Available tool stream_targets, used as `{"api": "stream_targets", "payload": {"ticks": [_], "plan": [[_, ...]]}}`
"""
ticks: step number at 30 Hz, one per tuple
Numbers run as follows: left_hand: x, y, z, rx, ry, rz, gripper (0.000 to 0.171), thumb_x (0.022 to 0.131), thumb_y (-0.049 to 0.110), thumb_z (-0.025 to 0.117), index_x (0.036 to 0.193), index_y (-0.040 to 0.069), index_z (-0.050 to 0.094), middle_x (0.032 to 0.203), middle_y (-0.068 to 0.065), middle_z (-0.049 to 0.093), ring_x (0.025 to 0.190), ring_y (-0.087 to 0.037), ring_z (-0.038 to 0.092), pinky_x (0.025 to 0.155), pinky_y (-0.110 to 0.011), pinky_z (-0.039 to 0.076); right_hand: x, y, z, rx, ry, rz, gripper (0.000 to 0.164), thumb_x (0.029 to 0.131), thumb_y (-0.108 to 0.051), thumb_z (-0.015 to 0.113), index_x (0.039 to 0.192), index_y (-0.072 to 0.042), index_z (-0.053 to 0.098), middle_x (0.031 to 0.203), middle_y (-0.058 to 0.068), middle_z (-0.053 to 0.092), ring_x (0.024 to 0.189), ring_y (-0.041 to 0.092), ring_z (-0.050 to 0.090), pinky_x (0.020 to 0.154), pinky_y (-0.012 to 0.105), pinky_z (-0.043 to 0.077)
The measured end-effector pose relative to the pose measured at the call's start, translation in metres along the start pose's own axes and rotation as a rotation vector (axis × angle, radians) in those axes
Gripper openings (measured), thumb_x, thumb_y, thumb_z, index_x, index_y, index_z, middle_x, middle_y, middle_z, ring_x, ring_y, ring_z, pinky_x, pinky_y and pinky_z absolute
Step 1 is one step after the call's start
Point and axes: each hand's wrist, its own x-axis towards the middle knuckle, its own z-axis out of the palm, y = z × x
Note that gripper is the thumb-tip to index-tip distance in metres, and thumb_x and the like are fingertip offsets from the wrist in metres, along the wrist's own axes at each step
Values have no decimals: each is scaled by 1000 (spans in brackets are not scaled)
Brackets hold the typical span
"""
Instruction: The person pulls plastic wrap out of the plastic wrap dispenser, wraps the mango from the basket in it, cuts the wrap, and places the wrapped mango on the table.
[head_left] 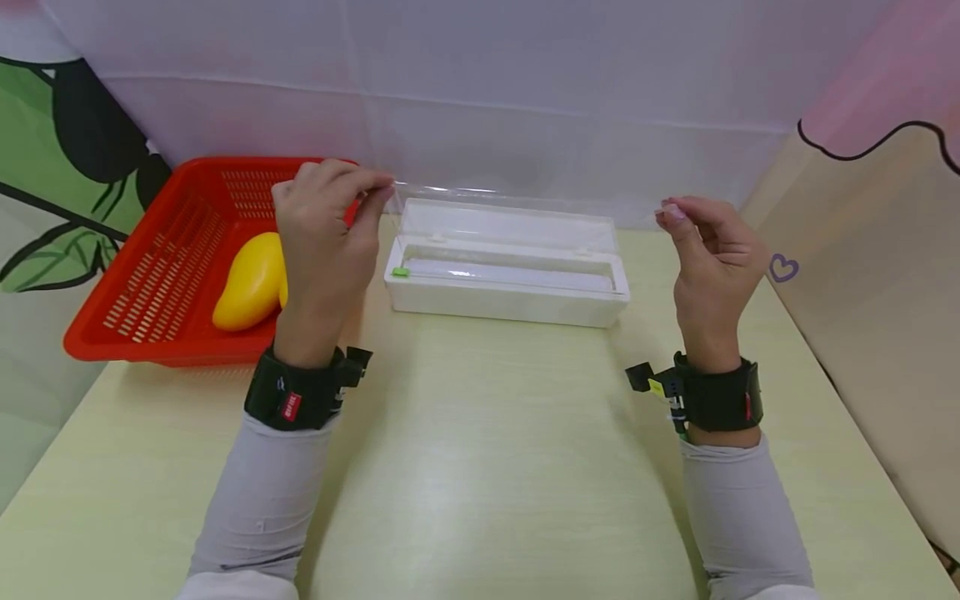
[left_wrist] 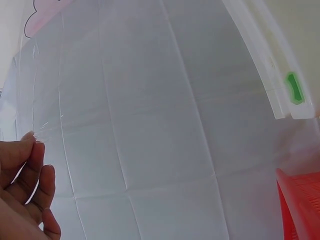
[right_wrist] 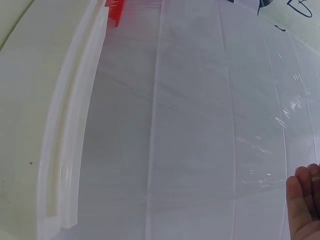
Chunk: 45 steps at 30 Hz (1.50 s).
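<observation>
A see-through sheet of cling film [head_left: 465,192] stretches between both raised hands, its glints showing in all three views. My left hand [head_left: 326,242] pinches one end between thumb and forefinger, in front of the red basket. On the other side my right hand [head_left: 716,262] pinches the far end with thumb and fingertips. Between and below them stands a white cling film dispenser box [head_left: 502,307], lid up, with a green slide cutter [head_left: 401,272] at its left end. Whether the film still joins the box, I cannot tell.
The red plastic basket [head_left: 150,275] at the left holds a yellow mango [head_left: 247,283] and another yellow piece partly hidden by the left hand. Behind the pale wooden table [head_left: 465,458] hangs a creased light cloth [head_left: 480,92]. A printed panel [head_left: 847,275] borders the right side.
</observation>
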Motion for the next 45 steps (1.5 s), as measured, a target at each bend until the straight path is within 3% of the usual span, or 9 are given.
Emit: {"api": "stream_targets", "payload": {"ticks": [12,23,45], "plan": [[1,9,-2,-54,28,-96,19,93,16,71,99,0,77,93,-16,72,93,-30,58,87,-33,29,0,-9,4,7,19,-26,11,84,15,69,92,23,66,86,17,71,76,24,69,81,32,57],[1,14,-6,-55,49,-84,18,93,16,71,98,-1,78,93,-16,73,92,-32,58,87,-32,28,-1,-14,5,-9,34,-55,11,85,14,70,91,22,66,85,17,71,76,23,71,81,31,57],[3,21,-11,-68,128,-28,20,93,16,71,95,-3,77,91,-18,72,91,-34,58,88,-30,28,0,-29,13,64,79,-78,9,83,18,68,89,23,65,84,20,70,76,25,70,81,32,58]]}}
